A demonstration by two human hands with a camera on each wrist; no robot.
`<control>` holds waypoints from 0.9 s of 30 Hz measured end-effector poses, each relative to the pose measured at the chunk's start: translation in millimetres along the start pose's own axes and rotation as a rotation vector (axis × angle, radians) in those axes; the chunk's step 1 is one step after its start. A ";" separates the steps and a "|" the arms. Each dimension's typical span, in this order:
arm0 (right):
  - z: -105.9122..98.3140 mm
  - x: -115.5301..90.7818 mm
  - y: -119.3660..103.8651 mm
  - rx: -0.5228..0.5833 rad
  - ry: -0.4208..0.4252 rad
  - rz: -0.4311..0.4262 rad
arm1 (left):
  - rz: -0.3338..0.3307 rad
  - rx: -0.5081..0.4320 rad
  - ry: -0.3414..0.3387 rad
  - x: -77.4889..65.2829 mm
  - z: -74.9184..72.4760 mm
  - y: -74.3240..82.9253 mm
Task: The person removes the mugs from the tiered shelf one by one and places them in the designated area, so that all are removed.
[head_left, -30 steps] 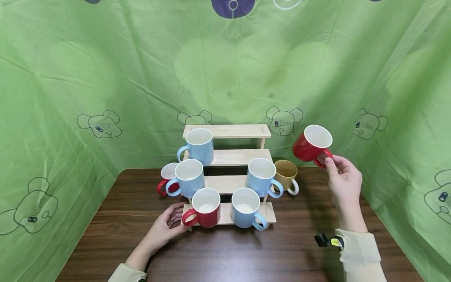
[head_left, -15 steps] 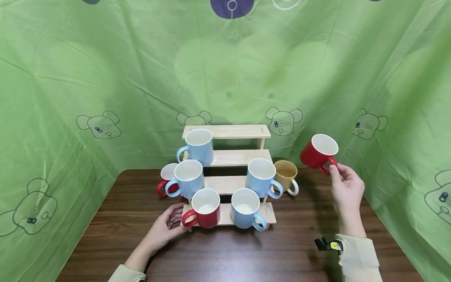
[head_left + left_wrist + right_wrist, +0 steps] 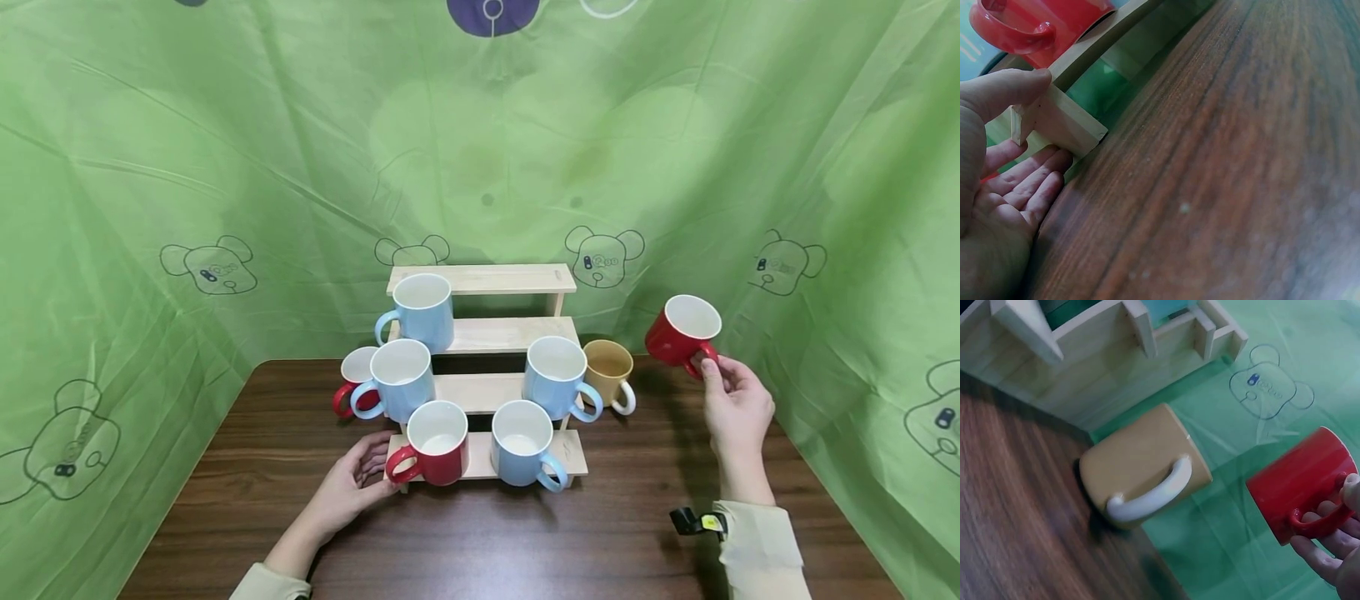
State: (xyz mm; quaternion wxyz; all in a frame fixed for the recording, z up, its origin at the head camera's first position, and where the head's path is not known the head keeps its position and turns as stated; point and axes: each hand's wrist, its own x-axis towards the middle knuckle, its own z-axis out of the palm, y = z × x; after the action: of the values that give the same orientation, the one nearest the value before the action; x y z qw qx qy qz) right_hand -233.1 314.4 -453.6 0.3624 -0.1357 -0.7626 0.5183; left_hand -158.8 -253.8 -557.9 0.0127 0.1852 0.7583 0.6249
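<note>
My right hand grips a red mug by its handle, off the table at the right; the mug tilts slightly, white inside showing. In the right wrist view, thumb and fingers close on that handle. My left hand holds the left front corner of a stepped wooden shelf. In the left wrist view its thumb presses the step's edge and the index finger touches the side board. Another red mug sits on the lowest step beside this hand, with a blue mug to its right.
Higher steps bear more blue mugs. A red mug stands on the table left of the shelf, partly hidden. A tan mug with a white handle stands at its right. Green cloth hangs behind and on both sides.
My right hand has moved the red mug down and a little to the right, away from the shelf. The left hand stays at the shelf corner.
</note>
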 end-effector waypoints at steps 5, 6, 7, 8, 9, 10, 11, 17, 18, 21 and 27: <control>-0.8 -0.5 11.1 -0.054 -0.024 -0.013 | -0.001 0.000 -0.004 0.1 -0.4 0.1; -0.7 -0.5 13.3 -0.062 -0.028 -0.012 | -0.001 -0.001 -0.004 0.2 -0.4 0.3; -0.4 -0.6 15.3 -0.065 -0.033 -0.009 | -0.001 -0.003 -0.004 0.2 -0.3 0.4; -0.2 -0.9 16.9 -0.076 -0.037 -0.009 | -0.001 -0.004 -0.004 0.2 -0.3 0.5; -0.1 -1.0 19.1 -0.084 -0.040 -0.009 | -0.001 -0.005 -0.004 0.2 -0.2 0.5; -0.1 -1.1 21.0 -0.091 -0.043 -0.007 | -0.002 -0.004 -0.004 0.2 -0.2 0.5; 0.1 -1.3 22.9 -0.099 -0.047 -0.005 | -0.003 -0.004 -0.003 0.2 -0.1 0.5; 2.1 -2.9 31.3 -0.120 -0.070 0.016 | -0.005 -0.001 -0.002 -0.8 -0.3 -0.8; 1.9 -3.0 32.6 -0.123 -0.074 0.015 | -0.002 -0.001 -0.004 -0.7 -0.3 -1.0; 0.1 -3.0 36.2 -0.152 -0.087 0.007 | 0.004 -0.006 -0.004 0.0 0.0 -0.8; -0.6 -2.3 43.3 -0.188 -0.111 0.017 | 0.019 -0.014 -0.003 0.4 0.6 1.0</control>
State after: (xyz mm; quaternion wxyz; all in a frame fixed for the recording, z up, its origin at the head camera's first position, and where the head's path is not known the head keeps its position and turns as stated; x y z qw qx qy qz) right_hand -238.4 332.0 -492.9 0.3007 -0.1465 -0.8257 0.4541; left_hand -158.7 -252.9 -557.0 0.0091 0.1931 0.7522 0.6300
